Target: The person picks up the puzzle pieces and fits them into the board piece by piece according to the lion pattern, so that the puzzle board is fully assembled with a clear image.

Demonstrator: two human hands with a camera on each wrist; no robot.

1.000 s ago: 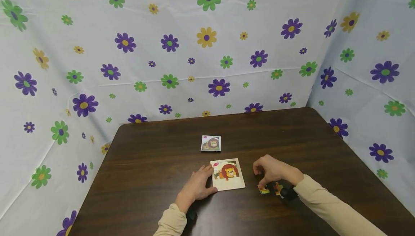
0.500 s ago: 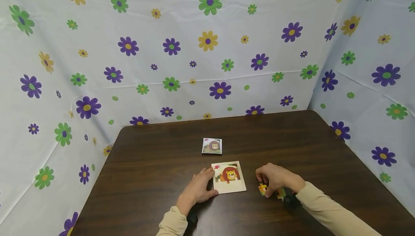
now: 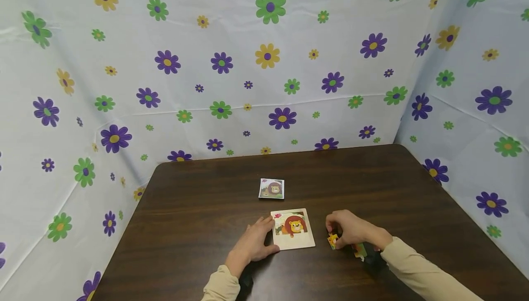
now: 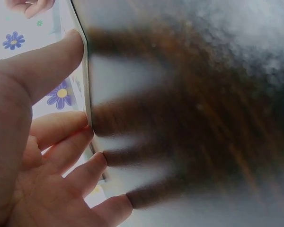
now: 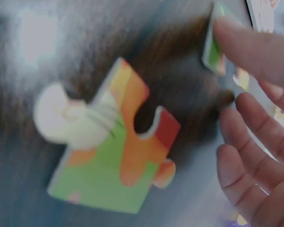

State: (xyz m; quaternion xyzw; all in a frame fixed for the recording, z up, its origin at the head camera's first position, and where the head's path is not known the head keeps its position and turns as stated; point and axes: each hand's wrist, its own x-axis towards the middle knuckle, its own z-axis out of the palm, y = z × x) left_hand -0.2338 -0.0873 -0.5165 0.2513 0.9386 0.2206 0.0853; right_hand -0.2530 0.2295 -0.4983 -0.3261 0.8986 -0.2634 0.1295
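Note:
A square wooden puzzle board (image 3: 294,242) lies on the table, a lion's head filling its upper part and bare wood below. My left hand (image 3: 253,243) rests at its left edge, fingertips and thumb touching the rim in the left wrist view. To the right of the board, my right hand (image 3: 349,227) pinches a small yellow-and-green puzzle piece (image 3: 332,241) between thumb and finger. Another puzzle piece (image 5: 109,156), green and orange with a pale tab, lies behind that hand, large in the right wrist view.
A small card (image 3: 271,189) with the lion picture lies beyond the board. The dark wooden table (image 3: 198,200) meets a flower-printed cloth (image 3: 231,30) at the back and sides.
My right hand has closed on the nearer puzzle piece and shifts it slightly left. My left hand stays at the board. The head view has tilted up a little.

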